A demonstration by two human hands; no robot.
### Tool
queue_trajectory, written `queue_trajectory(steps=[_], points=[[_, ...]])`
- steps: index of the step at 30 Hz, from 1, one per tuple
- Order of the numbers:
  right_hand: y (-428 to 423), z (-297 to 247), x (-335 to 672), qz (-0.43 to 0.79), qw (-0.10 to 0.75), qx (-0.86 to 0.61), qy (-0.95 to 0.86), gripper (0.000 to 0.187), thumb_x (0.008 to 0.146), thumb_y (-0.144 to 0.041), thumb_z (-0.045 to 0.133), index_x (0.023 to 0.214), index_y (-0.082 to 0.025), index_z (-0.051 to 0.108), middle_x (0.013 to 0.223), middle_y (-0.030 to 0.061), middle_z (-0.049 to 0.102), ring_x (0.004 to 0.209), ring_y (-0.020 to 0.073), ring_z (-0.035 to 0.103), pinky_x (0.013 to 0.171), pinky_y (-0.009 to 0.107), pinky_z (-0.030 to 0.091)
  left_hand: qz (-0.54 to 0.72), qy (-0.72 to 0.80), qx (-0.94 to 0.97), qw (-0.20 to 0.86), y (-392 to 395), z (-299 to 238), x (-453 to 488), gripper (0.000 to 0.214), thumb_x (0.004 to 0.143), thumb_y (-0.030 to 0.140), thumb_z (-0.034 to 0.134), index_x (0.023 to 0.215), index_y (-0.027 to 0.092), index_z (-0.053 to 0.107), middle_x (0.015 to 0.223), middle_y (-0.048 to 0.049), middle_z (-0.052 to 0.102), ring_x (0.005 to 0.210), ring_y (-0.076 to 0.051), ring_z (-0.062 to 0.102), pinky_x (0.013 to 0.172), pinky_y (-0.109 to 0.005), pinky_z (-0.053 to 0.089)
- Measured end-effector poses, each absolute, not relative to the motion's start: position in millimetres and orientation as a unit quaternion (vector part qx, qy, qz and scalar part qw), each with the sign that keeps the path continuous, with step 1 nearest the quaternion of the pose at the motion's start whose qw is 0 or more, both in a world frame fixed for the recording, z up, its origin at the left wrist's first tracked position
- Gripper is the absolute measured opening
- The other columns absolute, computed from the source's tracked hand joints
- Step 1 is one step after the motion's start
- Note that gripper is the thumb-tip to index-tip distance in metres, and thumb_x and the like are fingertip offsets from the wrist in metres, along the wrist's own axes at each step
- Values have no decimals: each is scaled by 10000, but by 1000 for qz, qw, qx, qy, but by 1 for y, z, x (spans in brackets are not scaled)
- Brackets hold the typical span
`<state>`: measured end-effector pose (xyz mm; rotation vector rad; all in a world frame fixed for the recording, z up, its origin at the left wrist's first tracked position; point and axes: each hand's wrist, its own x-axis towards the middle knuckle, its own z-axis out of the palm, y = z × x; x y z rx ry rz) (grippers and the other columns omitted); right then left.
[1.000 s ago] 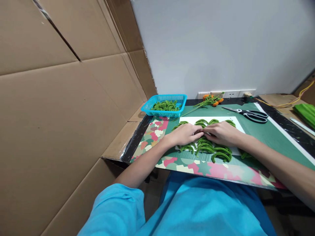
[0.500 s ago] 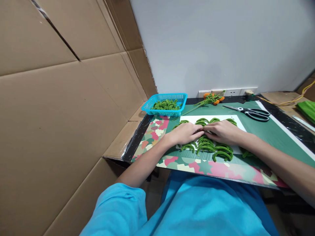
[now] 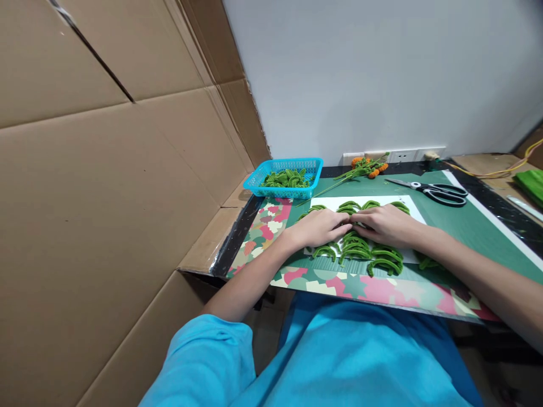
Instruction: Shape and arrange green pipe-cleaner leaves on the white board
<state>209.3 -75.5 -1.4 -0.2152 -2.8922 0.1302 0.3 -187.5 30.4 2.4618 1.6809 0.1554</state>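
Note:
Several green fuzzy curved pieces (image 3: 369, 255) lie in rows on a white sheet (image 3: 413, 209) over a green mat (image 3: 458, 223). My left hand (image 3: 320, 227) and my right hand (image 3: 384, 225) rest palm down on the sheet, fingertips meeting at its middle. The fingers of both are drawn together in a pinch at a small spot between the rows; what they pinch is hidden. More green pieces show just behind and in front of both hands.
A blue basket (image 3: 271, 169) with more green pieces stands at the back left. Black scissors (image 3: 436, 192) lie at the back right, green stems with orange flowers (image 3: 365, 168) near the wall sockets. Cardboard walls close the left side. Patterned paper (image 3: 365, 285) lines the front edge.
Both hands stay together at the same spot on the sheet. The view has only drifted slightly; nothing was picked up or set down.

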Motion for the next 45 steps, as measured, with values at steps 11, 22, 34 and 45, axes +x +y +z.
queue_trajectory(steps=[11,22,34,45], points=[[-76,-1,209,30,103,-85,-991,256,1097,-301,445,1102,-204,681,970,69,768,763,197,676,629,306,299,50,552,830,65,-187,29,0,387,1115,452,406,1027,189,677,884,-68,743,783,-209,692,650,-298,391],[-76,-1,210,24,101,-88,-991,249,1097,-302,447,1124,-202,673,954,67,758,756,201,670,628,314,292,43,554,828,69,-188,32,0,381,1112,454,402,1070,198,681,884,-64,744,786,-216,685,667,-299,406],[-75,0,210,29,101,-88,-991,286,1100,-314,428,1169,-201,682,981,79,772,771,206,685,635,314,316,49,555,826,80,-187,30,-2,378,1108,465,408,1132,202,679,896,-68,741,784,-218,683,702,-293,435],[-74,-1,210,33,108,-87,-990,302,1095,-316,432,1221,-205,683,1009,88,779,781,216,693,620,316,306,34,557,825,87,-188,35,1,375,1111,453,401,1156,192,667,942,-81,754,843,-228,707,707,-291,451]])
